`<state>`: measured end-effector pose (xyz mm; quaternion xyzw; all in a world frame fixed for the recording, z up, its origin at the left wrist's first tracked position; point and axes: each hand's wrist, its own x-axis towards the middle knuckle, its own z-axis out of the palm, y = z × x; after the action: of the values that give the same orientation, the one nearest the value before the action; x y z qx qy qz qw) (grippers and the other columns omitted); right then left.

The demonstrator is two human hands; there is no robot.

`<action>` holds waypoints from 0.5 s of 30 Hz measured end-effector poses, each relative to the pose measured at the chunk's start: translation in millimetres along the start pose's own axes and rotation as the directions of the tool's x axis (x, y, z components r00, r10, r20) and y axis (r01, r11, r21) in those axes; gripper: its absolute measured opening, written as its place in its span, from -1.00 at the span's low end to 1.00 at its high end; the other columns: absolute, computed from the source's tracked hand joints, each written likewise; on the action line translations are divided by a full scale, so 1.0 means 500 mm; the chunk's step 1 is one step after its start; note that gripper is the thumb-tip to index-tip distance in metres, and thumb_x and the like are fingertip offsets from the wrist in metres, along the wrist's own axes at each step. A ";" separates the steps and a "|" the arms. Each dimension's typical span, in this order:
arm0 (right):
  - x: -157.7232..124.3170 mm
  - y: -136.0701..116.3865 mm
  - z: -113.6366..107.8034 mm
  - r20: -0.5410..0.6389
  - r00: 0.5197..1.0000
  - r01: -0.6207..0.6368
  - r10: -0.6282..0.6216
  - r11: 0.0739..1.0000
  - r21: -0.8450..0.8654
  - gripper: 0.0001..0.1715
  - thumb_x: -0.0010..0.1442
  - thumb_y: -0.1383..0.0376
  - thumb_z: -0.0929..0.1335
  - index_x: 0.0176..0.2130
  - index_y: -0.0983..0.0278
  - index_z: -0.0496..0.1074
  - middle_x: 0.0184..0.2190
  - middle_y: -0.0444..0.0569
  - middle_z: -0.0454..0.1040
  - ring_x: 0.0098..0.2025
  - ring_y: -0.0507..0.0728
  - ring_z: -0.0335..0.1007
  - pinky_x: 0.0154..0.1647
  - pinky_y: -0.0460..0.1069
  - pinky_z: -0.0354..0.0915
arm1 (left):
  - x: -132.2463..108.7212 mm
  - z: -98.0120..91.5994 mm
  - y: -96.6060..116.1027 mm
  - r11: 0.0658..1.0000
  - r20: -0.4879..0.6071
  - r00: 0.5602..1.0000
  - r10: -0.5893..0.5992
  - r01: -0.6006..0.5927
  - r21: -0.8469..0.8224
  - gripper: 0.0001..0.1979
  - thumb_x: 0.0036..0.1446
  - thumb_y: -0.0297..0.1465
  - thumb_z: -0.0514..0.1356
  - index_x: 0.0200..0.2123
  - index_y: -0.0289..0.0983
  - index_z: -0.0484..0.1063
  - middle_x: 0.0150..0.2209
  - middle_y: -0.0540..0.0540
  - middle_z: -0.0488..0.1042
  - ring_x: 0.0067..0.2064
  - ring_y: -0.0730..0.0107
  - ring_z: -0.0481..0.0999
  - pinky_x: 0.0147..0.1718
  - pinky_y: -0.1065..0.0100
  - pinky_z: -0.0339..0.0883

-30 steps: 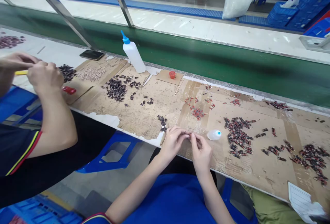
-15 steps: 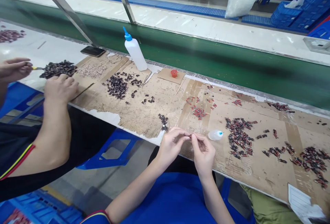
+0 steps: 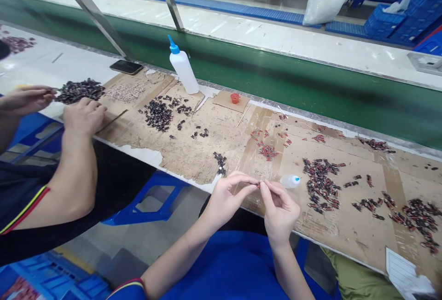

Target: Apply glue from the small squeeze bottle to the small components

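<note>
My left hand (image 3: 226, 196) and my right hand (image 3: 280, 212) meet at the near edge of the cardboard-covered bench (image 3: 193, 148). Both pinch one tiny dark and red part (image 3: 258, 184) between their fingertips. A small clear bottle with a blue tip (image 3: 289, 180) lies just right of my fingers. Further right spreads a pile of red and black parts (image 3: 319, 182). A small cluster of dark parts (image 3: 220, 161) sits left of my left hand.
A co-worker's hands (image 3: 83, 115) work at the left by a dark pile (image 3: 80, 90). A tall white squeeze bottle (image 3: 183, 70), a red cap (image 3: 235, 98), a phone (image 3: 126, 67) and more part piles (image 3: 158, 114) lie on the bench. A green conveyor (image 3: 276, 74) runs behind.
My hands have lifted slightly toward me while keeping the pinch on the small part. The co-worker's hands dropped from chest height down to the bench by the dark pile.
</note>
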<state>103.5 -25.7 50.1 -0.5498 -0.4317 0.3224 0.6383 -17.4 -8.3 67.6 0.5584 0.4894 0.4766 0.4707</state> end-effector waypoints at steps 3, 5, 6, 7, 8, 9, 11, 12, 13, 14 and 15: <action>-0.005 -0.003 0.001 -0.020 0.998 0.052 -0.053 0.998 -0.044 -0.86 0.10 0.24 0.44 -0.39 0.28 0.57 -0.44 0.01 0.58 -0.38 0.14 0.52 -0.36 0.04 0.49 | -0.006 0.001 0.007 0.999 -0.010 1.000 0.019 -0.019 0.036 -0.91 0.10 -0.40 0.27 -0.35 -0.22 0.60 -0.33 -0.11 0.60 -0.25 0.29 0.57 -0.19 0.30 0.48; -0.008 -0.004 0.001 -0.034 0.996 0.085 -0.087 0.994 -0.071 -0.86 0.12 0.26 0.43 -0.39 0.28 0.57 -0.43 0.02 0.58 -0.38 0.14 0.52 -0.35 0.05 0.49 | -0.011 0.003 0.012 0.996 -0.009 0.999 0.046 -0.045 0.078 -0.91 0.12 -0.42 0.24 -0.33 -0.22 0.58 -0.33 -0.10 0.59 -0.23 0.30 0.56 -0.19 0.31 0.48; -0.010 -0.004 -0.001 -0.038 0.994 0.102 -0.106 0.991 -0.084 -0.87 0.13 0.26 0.42 -0.39 0.28 0.56 -0.43 0.01 0.58 -0.37 0.14 0.52 -0.34 0.05 0.49 | -0.013 0.004 0.016 0.993 -0.014 0.998 0.064 -0.063 0.101 -0.90 0.13 -0.42 0.23 -0.33 -0.22 0.57 -0.32 -0.10 0.59 -0.23 0.30 0.56 -0.20 0.32 0.47; -0.012 -0.003 -0.002 -0.038 0.991 0.122 -0.126 0.988 -0.096 -0.88 0.14 0.27 0.42 -0.38 0.28 0.56 -0.42 0.01 0.58 -0.37 0.14 0.52 -0.34 0.05 0.49 | -0.016 0.005 0.019 0.989 -0.018 0.996 0.084 -0.081 0.123 -0.90 0.14 -0.43 0.22 -0.32 -0.22 0.56 -0.32 -0.09 0.58 -0.22 0.31 0.55 -0.19 0.33 0.47; -0.014 -0.001 -0.003 -0.037 0.988 0.144 -0.149 0.984 -0.104 -0.90 0.14 0.29 0.42 -0.37 0.27 0.56 -0.42 0.01 0.58 -0.36 0.14 0.53 -0.34 0.05 0.49 | -0.019 0.006 0.023 0.985 -0.023 0.995 0.101 -0.097 0.142 -0.90 0.15 -0.44 0.21 -0.31 -0.22 0.55 -0.31 -0.09 0.57 -0.22 0.32 0.54 -0.19 0.34 0.46; -0.016 0.001 -0.004 -0.034 0.985 0.166 -0.171 0.980 -0.107 -0.92 0.14 0.32 0.42 -0.36 0.27 0.56 -0.41 0.00 0.58 -0.35 0.13 0.53 -0.33 0.05 0.49 | -0.021 0.007 0.027 0.981 -0.027 0.993 0.114 -0.109 0.158 -0.90 0.15 -0.44 0.20 -0.30 -0.22 0.54 -0.31 -0.08 0.57 -0.21 0.33 0.54 -0.19 0.35 0.45; -0.021 0.007 -0.003 -0.025 0.978 0.202 -0.205 0.974 -0.101 -0.95 0.13 0.36 0.43 -0.34 0.26 0.56 -0.39 -0.01 0.58 -0.34 0.12 0.53 -0.30 0.04 0.48 | -0.025 0.008 0.032 0.977 -0.026 0.992 0.122 -0.116 0.180 -0.91 0.16 -0.45 0.19 -0.30 -0.22 0.51 -0.30 -0.08 0.55 -0.22 0.35 0.53 -0.19 0.36 0.44; -0.022 0.010 -0.002 -0.021 0.978 0.207 -0.210 0.974 -0.092 -0.95 0.13 0.37 0.43 -0.34 0.25 0.56 -0.39 -0.01 0.58 -0.34 0.12 0.53 -0.30 0.04 0.48 | -0.026 0.008 0.034 0.976 -0.024 0.993 0.119 -0.113 0.186 -0.91 0.15 -0.45 0.19 -0.31 -0.22 0.50 -0.31 -0.08 0.54 -0.22 0.35 0.52 -0.20 0.36 0.44; -0.021 0.011 -0.001 -0.015 0.979 0.200 -0.202 0.976 -0.081 -0.96 0.13 0.37 0.43 -0.35 0.25 0.55 -0.39 -0.02 0.58 -0.34 0.12 0.53 -0.30 0.03 0.48 | -0.027 0.008 0.034 0.976 -0.023 0.993 0.114 -0.108 0.189 -0.92 0.15 -0.45 0.18 -0.32 -0.22 0.50 -0.31 -0.08 0.54 -0.22 0.35 0.52 -0.20 0.36 0.43; -0.018 0.009 0.001 -0.002 0.983 0.184 -0.184 0.981 -0.067 -0.96 0.13 0.36 0.43 -0.36 0.25 0.55 -0.39 -0.02 0.58 -0.35 0.11 0.53 -0.31 0.03 0.48 | -0.027 0.007 0.033 0.977 -0.024 0.994 0.107 -0.101 0.187 -0.92 0.15 -0.44 0.18 -0.32 -0.22 0.49 -0.31 -0.08 0.53 -0.21 0.34 0.52 -0.20 0.36 0.43; -0.012 0.003 0.000 0.024 0.987 0.161 -0.160 0.986 -0.051 -0.95 0.13 0.34 0.43 -0.38 0.26 0.54 -0.40 -0.02 0.58 -0.35 0.11 0.53 -0.33 0.02 0.48 | -0.027 0.006 0.032 0.979 -0.027 0.995 0.096 -0.090 0.180 -0.92 0.15 -0.44 0.18 -0.32 -0.22 0.49 -0.31 -0.08 0.53 -0.21 0.34 0.51 -0.19 0.36 0.42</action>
<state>100.9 -30.5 47.3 -0.5268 -0.4891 0.2639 0.6431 -13.6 -23.2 81.9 0.6121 0.5119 0.4622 0.3869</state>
